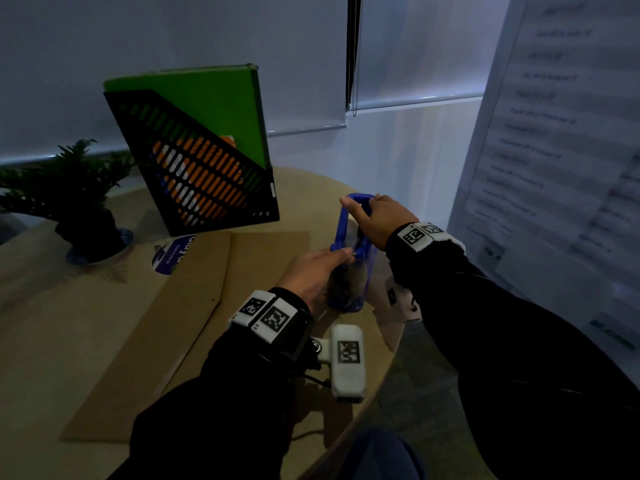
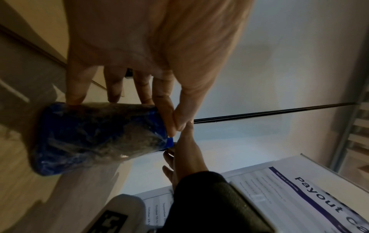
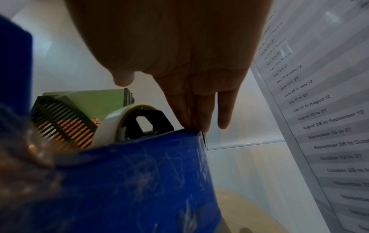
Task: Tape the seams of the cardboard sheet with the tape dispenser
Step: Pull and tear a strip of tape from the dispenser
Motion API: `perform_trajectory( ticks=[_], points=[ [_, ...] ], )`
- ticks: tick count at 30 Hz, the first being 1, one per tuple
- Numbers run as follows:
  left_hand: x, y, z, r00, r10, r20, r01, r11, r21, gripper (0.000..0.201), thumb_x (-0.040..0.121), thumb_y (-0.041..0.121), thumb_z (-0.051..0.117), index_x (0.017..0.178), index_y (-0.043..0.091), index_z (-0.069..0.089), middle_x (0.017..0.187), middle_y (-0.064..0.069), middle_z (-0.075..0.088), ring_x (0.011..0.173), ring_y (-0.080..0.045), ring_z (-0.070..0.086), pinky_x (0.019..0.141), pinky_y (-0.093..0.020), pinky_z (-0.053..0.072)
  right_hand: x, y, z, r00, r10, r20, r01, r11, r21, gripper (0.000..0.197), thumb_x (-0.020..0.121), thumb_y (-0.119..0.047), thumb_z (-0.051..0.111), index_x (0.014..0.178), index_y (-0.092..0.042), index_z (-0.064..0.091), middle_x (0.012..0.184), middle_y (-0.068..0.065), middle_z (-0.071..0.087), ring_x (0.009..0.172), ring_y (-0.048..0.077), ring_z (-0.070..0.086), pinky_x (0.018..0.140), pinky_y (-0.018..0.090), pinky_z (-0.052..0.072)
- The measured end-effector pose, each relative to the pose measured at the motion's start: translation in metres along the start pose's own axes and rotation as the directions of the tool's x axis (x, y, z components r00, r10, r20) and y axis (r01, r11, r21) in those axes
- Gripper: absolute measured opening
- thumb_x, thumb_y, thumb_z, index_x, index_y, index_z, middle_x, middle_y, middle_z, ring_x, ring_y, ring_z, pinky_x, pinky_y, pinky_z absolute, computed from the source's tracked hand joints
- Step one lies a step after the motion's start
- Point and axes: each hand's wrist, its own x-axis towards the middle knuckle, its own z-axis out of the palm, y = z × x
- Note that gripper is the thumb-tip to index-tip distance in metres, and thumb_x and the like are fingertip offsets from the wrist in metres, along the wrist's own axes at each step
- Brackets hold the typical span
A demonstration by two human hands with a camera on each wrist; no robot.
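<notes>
Left hand (image 1: pixel 313 271) grips tape dispenser (image 1: pixel 349 251); right hand (image 1: pixel 377 216) pinches its top.

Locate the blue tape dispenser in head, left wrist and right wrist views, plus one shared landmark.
Head: tape dispenser centre, above the cardboard sheet, held by left hand and right hand.
Left wrist: dispenser left of centre, below the fingers.
Right wrist: dispenser fills lower left.
Shared landmark: wall schedule poster.

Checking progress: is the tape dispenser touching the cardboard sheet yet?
No. Both hands hold the tape dispenser in the air above the cardboard sheet.
</notes>
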Motion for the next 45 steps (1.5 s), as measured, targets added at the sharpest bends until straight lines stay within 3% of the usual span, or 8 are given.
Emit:
perform_trajectory(
  ticks=[6,16,25,32,38,40,42,45],
  points=[
    [-0.004,0.0,0.001,0.999,0.052,0.008,-0.052,0.999,-0.004,0.011,0.092,0.015,0.059,0.091,0.005,0.063,0.078,0.001,0.063,0.049,0.002,0.063,0.042,-0.013,0.045,0.002,0.0,0.001,1.0,0.001,-0.003,-0.001,1.0,0.004,0.071,0.092,-0.068,0.022,0.053,-0.013,0.046,0.097,0.014,0.052,0.073,0.026,0.052,0.074,0.032,0.036],
    [-0.006,-0.004,0.001,0.981,0.19,-0.029,-0.177,0.95,0.257,0.021,0.092,0.019,0.058,0.077,0.005,0.056,0.088,-0.012,0.061,0.088,-0.024,0.059,0.09,-0.044,0.049,-0.001,-0.002,0.0,1.0,0.007,-0.007,-0.007,1.0,0.011,0.069,0.092,-0.067,0.024,0.058,-0.012,0.049,0.092,0.011,0.051,0.075,0.026,0.054,0.073,0.03,0.036],
    [-0.001,-0.003,-0.005,0.96,0.279,0.002,-0.256,0.877,0.407,0.039,0.092,0.016,0.059,0.053,0.015,0.049,0.076,-0.002,0.057,0.068,-0.014,0.054,0.071,-0.028,0.042,-0.003,-0.003,0.0,1.0,0.028,-0.003,-0.027,0.999,0.02,0.068,0.092,-0.068,0.024,0.059,-0.013,0.048,0.104,0.016,0.056,0.077,0.027,0.053,0.074,0.032,0.037],
    [-0.003,0.005,-0.015,0.955,0.276,0.107,-0.282,0.742,0.609,0.02,0.086,0.01,0.061,0.068,-0.001,0.062,0.088,-0.019,0.064,0.081,-0.033,0.062,0.084,-0.041,0.051,-0.006,-0.006,-0.004,0.999,0.046,0.014,-0.047,0.999,0.014,0.069,0.093,-0.065,0.024,0.058,-0.012,0.048,0.1,0.017,0.058,0.077,0.027,0.053,0.075,0.029,0.035],
    [-0.017,0.03,-0.046,0.948,0.291,0.125,-0.31,0.772,0.556,0.021,0.091,0.026,0.06,0.101,0.01,0.07,0.1,0.011,0.062,0.08,0.009,0.052,0.066,-0.013,0.04,-0.003,-0.013,-0.011,0.987,0.123,0.102,-0.133,0.986,0.097,0.067,0.094,-0.065,0.025,0.071,-0.006,0.05,0.08,0.015,0.055,0.076,0.028,0.052,0.073,0.031,0.035],
    [-0.024,0.033,-0.062,0.938,0.33,0.107,-0.334,0.778,0.532,0.021,0.093,0.022,0.056,0.106,0.009,0.068,0.099,0.016,0.061,0.085,0.012,0.05,0.069,-0.009,0.04,-0.005,-0.019,-0.012,0.991,0.103,0.08,-0.114,0.983,0.147,0.058,0.093,-0.064,0.03,0.085,-0.01,0.049,0.1,0.021,0.057,0.096,0.031,0.055,0.085,0.034,0.04],
    [-0.032,0.031,-0.079,0.937,0.338,0.091,-0.337,0.803,0.491,0.018,0.095,0.015,0.053,0.104,0.013,0.068,0.099,0.023,0.058,0.092,0.013,0.049,0.077,-0.01,0.041,-0.018,-0.034,-0.015,1.0,0.023,0.004,-0.023,0.972,0.233,0.052,0.095,-0.055,0.039,0.12,-0.011,0.053,0.14,0.019,0.046,0.131,0.029,0.044,0.108,0.035,0.033],
    [-0.042,0.026,-0.102,0.931,0.36,0.056,-0.347,0.831,0.434,0.022,0.096,0.01,0.05,0.099,0.02,0.069,0.105,0.025,0.059,0.102,0.011,0.05,0.089,-0.02,0.04,-0.044,-0.065,-0.018,0.989,-0.128,-0.074,0.147,0.905,0.399,0.038,0.097,-0.036,0.05,0.123,-0.01,0.06,0.131,0.008,0.059,0.121,0.02,0.054,0.105,0.028,0.038]
  ],
)
